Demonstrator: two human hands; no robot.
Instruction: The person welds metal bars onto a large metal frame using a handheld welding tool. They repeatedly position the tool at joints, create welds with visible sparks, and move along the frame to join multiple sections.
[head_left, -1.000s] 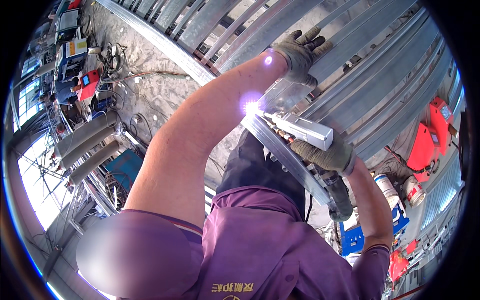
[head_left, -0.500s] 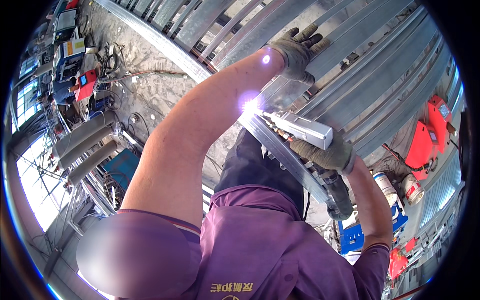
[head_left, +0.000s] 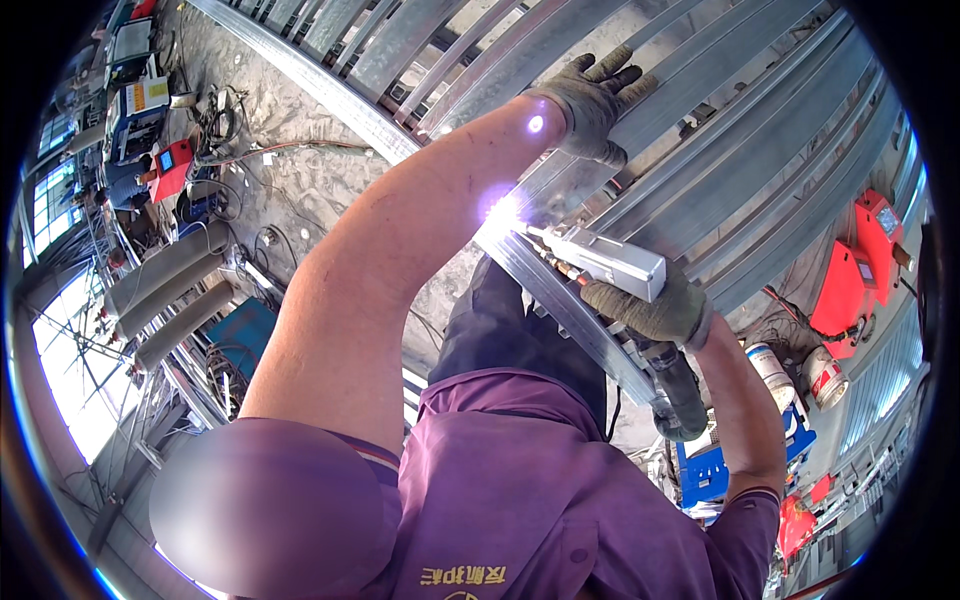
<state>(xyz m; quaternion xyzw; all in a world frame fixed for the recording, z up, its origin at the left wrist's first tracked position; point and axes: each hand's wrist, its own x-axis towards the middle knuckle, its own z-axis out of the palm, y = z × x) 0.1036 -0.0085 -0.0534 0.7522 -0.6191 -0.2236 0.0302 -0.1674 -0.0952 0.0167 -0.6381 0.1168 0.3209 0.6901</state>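
My right hand (head_left: 650, 310), in a grey-green work glove, is closed around a handheld welding gun (head_left: 612, 262) with a silver box-shaped body. The gun's nozzle points left to a white-violet glare (head_left: 503, 214) at the end of a galvanized metal rail (head_left: 565, 300). The glare hides the joint itself. Above it my left hand (head_left: 585, 108), also gloved, lies with spread fingers on the flat metal bars (head_left: 690, 90). A thick dark hose (head_left: 682, 400) runs down from below my right hand.
Two red machines (head_left: 845, 300) with small screens stand at the right, near white buckets (head_left: 826, 380) and a blue crate (head_left: 703, 475). At the left are another red machine (head_left: 172, 170), large grey tubes (head_left: 170, 275) and cables over the floor (head_left: 300, 110).
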